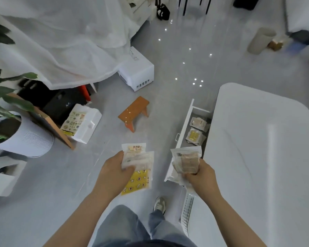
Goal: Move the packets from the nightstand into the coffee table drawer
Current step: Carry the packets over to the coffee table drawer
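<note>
Right now a person is standing on a glossy grey floor (177, 56) beside a white coffee table (257, 148), holding packets in both hands. The left hand (112, 173) is gripping a fanned stack of clear packets (137, 157), thumb on top and fingers curled beneath, with a yellow printed packet (136, 184) hanging at the bottom of the stack. The right hand (200, 175) is clutching a second bundle of packets (186, 159), fingers wrapped round its lower end, and is holding it above the near end of the open drawer (185, 129), which is sticking out from the table's left side. Inside the drawer two packets are lying flat: a pale one (197, 123) toward the far end and a yellow-centred one (194, 136) just beside it, nearer the person. Out on the floor a small orange wooden stool (134, 111) is standing well apart from the table. Farther left, a white foam box (86, 123) with a picture sheet on it is sitting near a potted plant (25, 138). A white vented appliance (137, 75) is poking out from under a draped white sheet (61, 41). Below the hands, blue jeans (125, 227) and one sneaker (160, 205) are showing.
</note>
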Demonstrator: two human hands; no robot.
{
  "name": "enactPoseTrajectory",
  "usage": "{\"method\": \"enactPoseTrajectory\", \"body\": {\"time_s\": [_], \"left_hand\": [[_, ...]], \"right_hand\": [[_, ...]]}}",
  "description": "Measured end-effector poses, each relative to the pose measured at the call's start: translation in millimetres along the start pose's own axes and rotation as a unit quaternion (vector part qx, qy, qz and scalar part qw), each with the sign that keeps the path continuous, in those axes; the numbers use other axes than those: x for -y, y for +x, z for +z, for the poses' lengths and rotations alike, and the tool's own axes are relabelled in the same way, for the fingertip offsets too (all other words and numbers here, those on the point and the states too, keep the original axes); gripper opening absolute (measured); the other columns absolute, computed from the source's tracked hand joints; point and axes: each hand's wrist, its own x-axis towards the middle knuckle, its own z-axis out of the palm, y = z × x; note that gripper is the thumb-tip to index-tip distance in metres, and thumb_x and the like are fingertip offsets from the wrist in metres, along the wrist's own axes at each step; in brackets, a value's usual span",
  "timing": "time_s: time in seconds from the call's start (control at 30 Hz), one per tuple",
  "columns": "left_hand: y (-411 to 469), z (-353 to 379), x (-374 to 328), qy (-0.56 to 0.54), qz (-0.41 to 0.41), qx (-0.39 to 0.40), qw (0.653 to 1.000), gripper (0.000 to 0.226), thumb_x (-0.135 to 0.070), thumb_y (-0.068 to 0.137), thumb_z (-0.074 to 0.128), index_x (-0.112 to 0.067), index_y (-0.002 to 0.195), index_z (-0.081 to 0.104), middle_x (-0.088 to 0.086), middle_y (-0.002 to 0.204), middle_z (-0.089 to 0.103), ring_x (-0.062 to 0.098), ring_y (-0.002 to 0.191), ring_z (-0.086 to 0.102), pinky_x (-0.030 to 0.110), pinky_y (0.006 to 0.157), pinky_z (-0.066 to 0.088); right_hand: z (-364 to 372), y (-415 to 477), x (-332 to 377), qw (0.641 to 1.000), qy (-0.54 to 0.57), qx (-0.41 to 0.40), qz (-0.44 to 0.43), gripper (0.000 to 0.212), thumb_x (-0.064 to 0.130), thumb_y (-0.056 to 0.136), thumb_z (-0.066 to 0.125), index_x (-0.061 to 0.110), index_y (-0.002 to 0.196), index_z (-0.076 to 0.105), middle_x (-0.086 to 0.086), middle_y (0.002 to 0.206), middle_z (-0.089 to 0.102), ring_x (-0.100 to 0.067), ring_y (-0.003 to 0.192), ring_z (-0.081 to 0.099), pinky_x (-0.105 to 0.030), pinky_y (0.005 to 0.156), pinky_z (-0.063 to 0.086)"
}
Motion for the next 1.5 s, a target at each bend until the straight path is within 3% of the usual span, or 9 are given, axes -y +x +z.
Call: {"method": "enactPoseTrajectory", "body": {"time_s": [0.2,0.47,0.53,0.73,0.93,1.03,1.2,1.4,1.5], "left_hand": [[72.9,-9.1,-17.5,0.02,0.05,0.056,0.997,0.021,-0.016,0.088,0.057,-0.032,0.102,0.053,-0.011,0.098,0.062,0.003,0.078,0.059,0.013,0.061,0.043],[192.9,-34.1,-44.1,0.074,0.142,0.171,0.972,0.031,-0.018,0.092,0.055,-0.025,0.122,0.056,-0.009,0.118,0.062,0.007,0.09,0.057,0.01,0.063,0.042],[218.4,-38.0,-56.7,0.089,0.175,0.201,0.96,0.033,-0.017,0.091,0.054,-0.025,0.124,0.056,-0.009,0.12,0.062,0.007,0.093,0.058,0.01,0.064,0.042],[269.0,-20.4,-98.8,0.136,0.234,0.266,0.925,0.034,-0.018,0.091,0.056,-0.022,0.124,0.057,-0.006,0.121,0.064,0.008,0.093,0.058,0.018,0.068,0.046],[305.4,31.0,-143.3,0.179,0.25,0.342,0.888,0.034,-0.021,0.092,0.057,-0.017,0.126,0.056,-0.003,0.123,0.064,0.014,0.101,0.063,0.032,0.083,0.055],[316.1,50.8,-160.8,0.195,0.263,0.355,0.875,0.03,-0.02,0.093,0.056,-0.016,0.123,0.056,-0.005,0.119,0.063,0.012,0.095,0.062,0.02,0.07,0.051],[337.8,94.1,-192.4,0.246,0.299,0.381,0.84,0.023,-0.025,0.092,0.055,-0.016,0.113,0.057,-0.001,0.105,0.065,0.016,0.083,0.062,0.031,0.066,0.052],[355.0,136.8,-215.8,0.296,0.349,0.397,0.796,0.01,-0.02,0.093,0.054,-0.015,0.102,0.054,-0.008,0.102,0.06,0.006,0.074,0.055,0.011,0.049,0.035],[367.8,158.7,-222.8,0.32,0.367,0.411,0.771,0.007,-0.021,0.093,0.053,-0.018,0.094,0.048,-0.004,0.1,0.058,0.007,0.067,0.049,0.014,0.048,0.031]], "right_hand": [[2.6,41.8,8.1,0.997,0.009,-0.066,0.044,0.025,0.007,0.075,0.069,0.027,0.075,0.055,0.01,0.073,0.064,-0.002,0.069,0.06,-0.008,0.052,0.041],[27.1,81.2,29.0,0.968,0.064,-0.187,0.155,0.025,0.003,0.075,0.069,0.021,0.089,0.061,0.011,0.077,0.063,-0.005,0.071,0.061,-0.009,0.048,0.039],[33.3,88.4,35.4,0.957,0.073,-0.222,0.171,0.022,0.006,0.074,0.072,0.019,0.089,0.061,0.011,0.076,0.063,-0.008,0.074,0.062,-0.014,0.054,0.041],[39.4,107.2,41.4,0.92,0.099,-0.294,0.239,0.015,0.015,0.078,0.07,0.009,0.09,0.063,-0.003,0.082,0.068,-0.02,0.075,0.063,-0.024,0.063,0.049],[27.0,131.3,19.3,0.877,0.148,-0.347,0.297,0.018,0.01,0.074,0.07,0.013,0.09,0.063,-0.001,0.082,0.068,-0.019,0.079,0.064,-0.033,0.069,0.053],[23.6,139.2,14.4,0.865,0.177,-0.352,0.312,0.022,0.009,0.073,0.071,0.014,0.093,0.063,0.001,0.085,0.068,-0.017,0.081,0.064,-0.033,0.071,0.054],[7.1,155.2,-2.3,0.837,0.203,-0.374,0.343,0.023,0.013,0.076,0.071,0.015,0.097,0.061,0.001,0.088,0.066,-0.017,0.08,0.062,-0.024,0.066,0.048],[-2.6,171.6,-15.6,0.792,0.235,-0.405,0.391,0.024,0.014,0.076,0.072,0.012,0.098,0.06,-0.001,0.089,0.064,-0.017,0.077,0.059,-0.028,0.069,0.05],[2.3,183.7,-21.9,0.765,0.249,-0.42,0.42,0.027,0.013,0.076,0.073,0.012,0.099,0.058,0.0,0.089,0.061,-0.018,0.078,0.057,-0.028,0.07,0.05]]}}
